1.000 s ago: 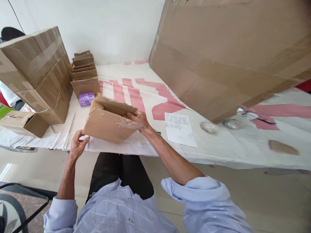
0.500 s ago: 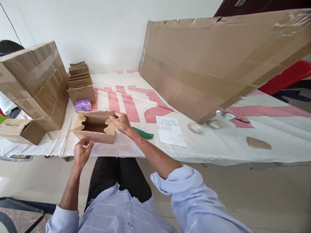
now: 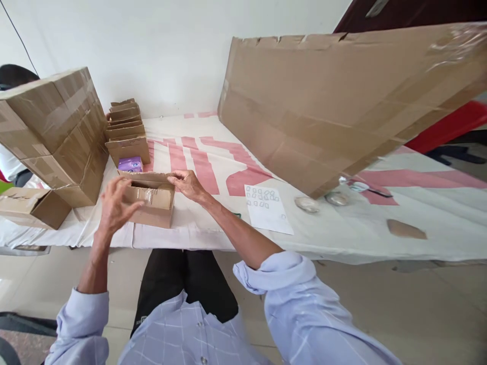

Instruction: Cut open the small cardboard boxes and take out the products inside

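In front of me at the table's near edge sits a small cardboard box [image 3: 154,218]. Its front flap, with a strip of clear tape, is folded inward over part of the dark opening, while the back flap stands up. My right hand [image 3: 187,185] pinches the right end of that back flap between thumb and fingers. At the box's left front corner, my left hand [image 3: 117,205] has its fingers and thumb spread; it hides that side, and whether it touches the cardboard I cannot tell. A purple packet [image 3: 130,164] stands just behind the box.
Folded cardboard boxes [image 3: 127,147] stand in a row behind the packet. Taped cartons [image 3: 57,137] are stacked at left, beside an open carton [image 3: 41,208]. A marked paper sheet [image 3: 268,213], tape rolls [image 3: 307,204] and a large leaning cardboard sheet [image 3: 323,101] are to the right.
The box's front flap has folded inward over the opening. My left hand has risen from below the front edge to the left corner, fingers spreading. My right hand still holds the back flap.
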The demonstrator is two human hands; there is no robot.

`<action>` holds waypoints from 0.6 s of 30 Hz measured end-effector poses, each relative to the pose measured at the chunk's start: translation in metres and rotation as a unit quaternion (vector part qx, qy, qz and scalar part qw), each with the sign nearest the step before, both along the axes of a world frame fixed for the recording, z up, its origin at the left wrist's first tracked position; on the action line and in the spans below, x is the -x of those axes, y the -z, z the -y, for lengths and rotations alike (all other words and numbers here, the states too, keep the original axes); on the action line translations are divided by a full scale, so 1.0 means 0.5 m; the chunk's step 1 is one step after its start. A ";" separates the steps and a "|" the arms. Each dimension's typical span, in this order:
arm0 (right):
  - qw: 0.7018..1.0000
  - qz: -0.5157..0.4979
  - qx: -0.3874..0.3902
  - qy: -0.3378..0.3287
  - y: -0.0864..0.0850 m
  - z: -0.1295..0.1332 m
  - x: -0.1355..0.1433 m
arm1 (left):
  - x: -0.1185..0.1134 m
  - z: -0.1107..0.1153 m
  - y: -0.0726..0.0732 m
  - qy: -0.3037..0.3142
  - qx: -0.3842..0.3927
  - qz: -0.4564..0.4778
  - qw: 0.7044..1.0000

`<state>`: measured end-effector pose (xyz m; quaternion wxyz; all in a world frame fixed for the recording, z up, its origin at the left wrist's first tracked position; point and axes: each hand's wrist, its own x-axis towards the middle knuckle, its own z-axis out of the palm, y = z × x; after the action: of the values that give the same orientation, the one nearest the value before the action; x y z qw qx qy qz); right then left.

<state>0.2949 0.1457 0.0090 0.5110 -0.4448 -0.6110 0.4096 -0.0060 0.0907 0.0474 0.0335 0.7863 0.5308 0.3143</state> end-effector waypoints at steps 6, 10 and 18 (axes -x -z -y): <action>0.995 -0.063 0.062 -0.048 -0.018 -0.010 -0.020 | 0.103 -0.104 -0.005 0.087 0.178 0.176 0.964; 0.990 -0.082 0.089 -0.077 -0.019 -0.007 -0.032 | 0.100 -0.124 0.015 0.142 0.281 0.248 0.916; 0.997 -0.052 0.032 -0.046 -0.037 -0.011 -0.056 | 0.073 -0.090 -0.002 0.135 0.232 0.186 0.945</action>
<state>0.3229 0.1514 0.0277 0.5086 -0.4104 -0.5897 0.4745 -0.0423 0.1355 0.0485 0.3553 0.7486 0.4626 0.3153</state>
